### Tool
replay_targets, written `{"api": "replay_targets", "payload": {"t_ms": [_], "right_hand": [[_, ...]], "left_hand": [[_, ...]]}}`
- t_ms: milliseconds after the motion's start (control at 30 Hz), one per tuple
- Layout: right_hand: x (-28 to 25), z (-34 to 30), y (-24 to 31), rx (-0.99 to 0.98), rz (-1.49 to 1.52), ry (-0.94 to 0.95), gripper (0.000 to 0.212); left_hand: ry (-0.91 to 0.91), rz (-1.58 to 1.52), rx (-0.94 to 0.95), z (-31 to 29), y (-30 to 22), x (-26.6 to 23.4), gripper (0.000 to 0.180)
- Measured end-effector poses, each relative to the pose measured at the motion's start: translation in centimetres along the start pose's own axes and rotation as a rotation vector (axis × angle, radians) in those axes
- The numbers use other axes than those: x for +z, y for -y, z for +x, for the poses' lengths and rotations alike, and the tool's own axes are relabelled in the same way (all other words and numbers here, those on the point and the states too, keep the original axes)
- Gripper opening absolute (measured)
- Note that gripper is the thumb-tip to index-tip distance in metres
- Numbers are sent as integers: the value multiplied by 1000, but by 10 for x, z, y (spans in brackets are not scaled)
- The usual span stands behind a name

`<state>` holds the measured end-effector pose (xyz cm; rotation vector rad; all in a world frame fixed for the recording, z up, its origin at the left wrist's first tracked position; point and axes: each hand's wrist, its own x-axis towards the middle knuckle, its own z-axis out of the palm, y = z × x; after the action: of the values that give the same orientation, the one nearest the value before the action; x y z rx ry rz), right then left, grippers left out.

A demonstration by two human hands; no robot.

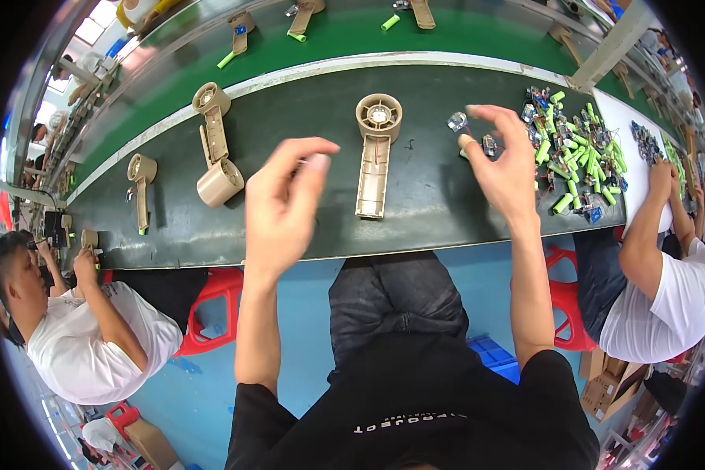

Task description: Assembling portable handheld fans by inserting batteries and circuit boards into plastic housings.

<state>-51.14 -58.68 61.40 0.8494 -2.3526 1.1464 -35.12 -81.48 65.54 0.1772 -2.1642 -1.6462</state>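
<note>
My left hand (pixel 284 205) hovers over the front of the dark bench, thumb and fingers apart, holding nothing. To its right lies a beige handheld fan housing (pixel 374 176), its round grille at the far end and its handle a hollow open shell with a red wire inside. My right hand (pixel 503 164) is over the bench beside the pile, thumb and index finger spread. Just off those fingertips is a small circuit board (pixel 457 121) with thin wires; I see no firm grip on it. Another board (pixel 489 145) shows between thumb and fingers.
Green battery cells with boards (pixel 576 153) are heaped at the right. More beige fan housings (pixel 221 182) (pixel 141 168) lie left. Beyond a pale rail, a green conveyor (pixel 337 35) carries similar parts. Co-workers sit on both sides, on red stools (pixel 215 309).
</note>
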Motion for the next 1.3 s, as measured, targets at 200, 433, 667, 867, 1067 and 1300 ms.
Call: {"api": "replay_targets", "payload": {"t_ms": [200, 433, 667, 867, 1067, 1300], "right_hand": [[35, 0, 28, 127, 476, 425, 17], [60, -2, 36, -16, 491, 409, 19], [75, -8, 32, -410, 187, 102, 16], [72, -10, 34, -442, 110, 47, 13], [75, -12, 35, -373, 210, 18, 13], [75, -11, 35, -401, 236, 19, 14]], "left_hand": [[172, 783, 276, 14, 30, 25, 21], [18, 448, 108, 25, 36, 35, 13], [13, 59, -363, 31, 40, 31, 17], [104, -26, -199, 7, 44, 29, 36], [-55, 20, -72, -3, 62, 41, 29], [-146, 142, 56, -5, 59, 48, 27]]}}
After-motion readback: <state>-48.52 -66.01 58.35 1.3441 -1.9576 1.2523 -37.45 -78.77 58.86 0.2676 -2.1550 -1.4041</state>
